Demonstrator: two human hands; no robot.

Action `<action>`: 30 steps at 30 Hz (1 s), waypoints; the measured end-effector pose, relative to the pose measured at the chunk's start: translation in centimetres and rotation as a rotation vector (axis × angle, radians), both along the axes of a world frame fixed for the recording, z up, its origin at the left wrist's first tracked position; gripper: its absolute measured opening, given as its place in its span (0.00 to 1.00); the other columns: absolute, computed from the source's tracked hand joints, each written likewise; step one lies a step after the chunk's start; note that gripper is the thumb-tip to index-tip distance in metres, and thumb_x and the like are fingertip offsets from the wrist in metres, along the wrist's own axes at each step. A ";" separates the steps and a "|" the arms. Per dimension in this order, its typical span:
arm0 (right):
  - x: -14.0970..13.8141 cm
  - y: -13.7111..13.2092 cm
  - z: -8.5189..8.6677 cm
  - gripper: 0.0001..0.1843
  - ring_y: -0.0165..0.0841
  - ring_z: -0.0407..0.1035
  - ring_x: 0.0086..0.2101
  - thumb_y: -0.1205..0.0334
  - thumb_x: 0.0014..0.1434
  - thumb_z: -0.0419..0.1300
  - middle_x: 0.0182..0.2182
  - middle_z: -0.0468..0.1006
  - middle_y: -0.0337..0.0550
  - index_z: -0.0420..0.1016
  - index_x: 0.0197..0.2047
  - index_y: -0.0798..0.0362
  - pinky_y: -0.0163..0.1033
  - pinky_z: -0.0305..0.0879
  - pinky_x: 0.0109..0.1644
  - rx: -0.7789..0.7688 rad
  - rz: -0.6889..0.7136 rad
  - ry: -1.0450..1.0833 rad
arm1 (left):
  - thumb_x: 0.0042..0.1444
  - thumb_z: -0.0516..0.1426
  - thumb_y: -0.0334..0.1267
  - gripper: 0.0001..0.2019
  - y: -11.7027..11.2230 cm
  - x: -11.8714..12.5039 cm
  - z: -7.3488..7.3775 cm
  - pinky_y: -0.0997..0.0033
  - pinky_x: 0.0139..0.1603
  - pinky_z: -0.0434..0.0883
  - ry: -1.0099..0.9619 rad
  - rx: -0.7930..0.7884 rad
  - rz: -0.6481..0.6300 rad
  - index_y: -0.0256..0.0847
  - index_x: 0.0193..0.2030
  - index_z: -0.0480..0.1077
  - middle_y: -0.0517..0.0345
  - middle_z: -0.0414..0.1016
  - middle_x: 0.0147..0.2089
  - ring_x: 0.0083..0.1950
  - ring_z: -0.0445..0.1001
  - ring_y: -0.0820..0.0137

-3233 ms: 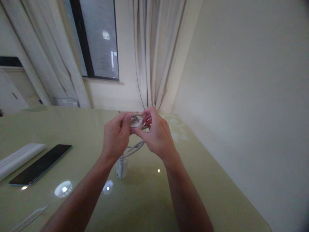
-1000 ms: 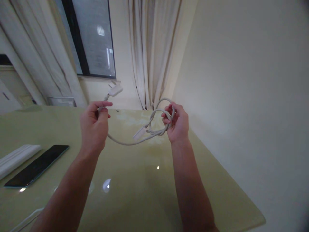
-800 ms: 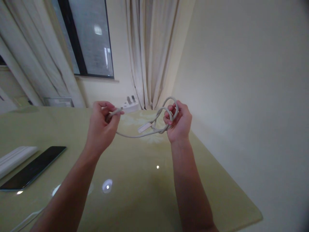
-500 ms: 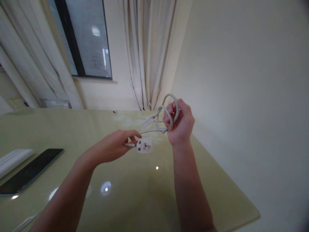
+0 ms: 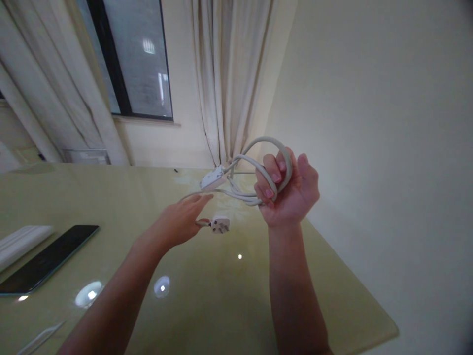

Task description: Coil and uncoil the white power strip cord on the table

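A pale grey power cord [image 5: 266, 139] hangs in loose loops over the table. My right hand [image 5: 291, 197] is closed around those loops, with its palm side toward me. To the left, my left hand [image 5: 179, 222] grips the cord just behind a white multi-pin plug [image 5: 220, 225], whose pins point right. Another stretch of cord passes over the back of the left fingers. Between the hands, a small white socket block [image 5: 213, 178] on the cord is held in the air, tilted, beyond the left fingertips.
On the left of the glossy yellow-green table [image 5: 207, 296] lie a black flat device [image 5: 48, 259] and a long white object [image 5: 24, 242]. A thin white item [image 5: 41, 337] is at the lower left. A wall [image 5: 369, 148] borders the right; curtains [image 5: 232, 74] hang behind.
My right hand has moved right and turned its palm toward me, and the cord loops have widened. The socket block shows more fully. The plug has tilted a little in my left hand.
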State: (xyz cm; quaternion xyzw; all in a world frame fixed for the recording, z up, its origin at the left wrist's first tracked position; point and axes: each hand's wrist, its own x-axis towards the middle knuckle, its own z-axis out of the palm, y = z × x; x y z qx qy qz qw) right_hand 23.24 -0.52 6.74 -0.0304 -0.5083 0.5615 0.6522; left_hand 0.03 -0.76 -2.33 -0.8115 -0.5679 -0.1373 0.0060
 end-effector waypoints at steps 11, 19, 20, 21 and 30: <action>0.1 0.8 -0.2 0.25 0.21 0.53 0.15 0.41 0.63 0.68 0.24 0.60 0.29 0.61 0.31 0.47 0.28 0.45 0.11 0.024 -0.046 0.010 | 0.61 0.64 0.49 0.13 -0.7 0.1 3.6 0.71 0.33 0.67 -0.737 -0.228 -0.278 0.42 0.35 0.81 0.58 0.79 0.31 0.32 0.74 0.67; -2.1 0.2 -1.3 0.24 0.21 0.52 0.14 0.40 0.65 0.67 0.23 0.64 0.27 0.62 0.33 0.47 0.30 0.45 0.13 0.091 -0.160 -0.096 | 0.65 0.62 0.55 0.20 -2.3 0.5 4.5 0.74 0.26 0.60 -0.990 -0.235 -0.259 0.40 0.51 0.80 0.61 0.67 0.30 0.29 0.62 0.72; -2.5 0.0 -1.5 0.23 0.21 0.52 0.15 0.40 0.65 0.67 0.23 0.66 0.28 0.63 0.33 0.47 0.30 0.47 0.13 0.113 -0.201 -0.129 | 0.65 0.62 0.56 0.21 -2.5 0.8 4.6 0.74 0.26 0.58 -1.011 -0.223 -0.258 0.40 0.51 0.80 0.61 0.66 0.28 0.28 0.61 0.72; -3.0 -0.3 -1.8 0.23 0.22 0.53 0.15 0.41 0.66 0.68 0.23 0.67 0.28 0.64 0.34 0.47 0.30 0.49 0.14 0.135 -0.252 -0.170 | 0.65 0.62 0.56 0.21 -2.6 1.1 4.6 0.74 0.26 0.58 -1.034 -0.214 -0.260 0.39 0.51 0.80 0.62 0.65 0.28 0.28 0.60 0.72; -4.5 -1.5 -1.8 0.11 0.36 0.74 0.42 0.54 0.73 0.62 0.39 0.82 0.43 0.81 0.39 0.48 0.46 0.73 0.53 0.474 -0.905 -0.678 | 0.65 0.60 0.64 0.24 -2.7 3.1 3.5 0.73 0.25 0.53 -1.404 -0.337 -0.324 0.42 0.40 0.75 0.64 0.58 0.28 0.27 0.52 0.74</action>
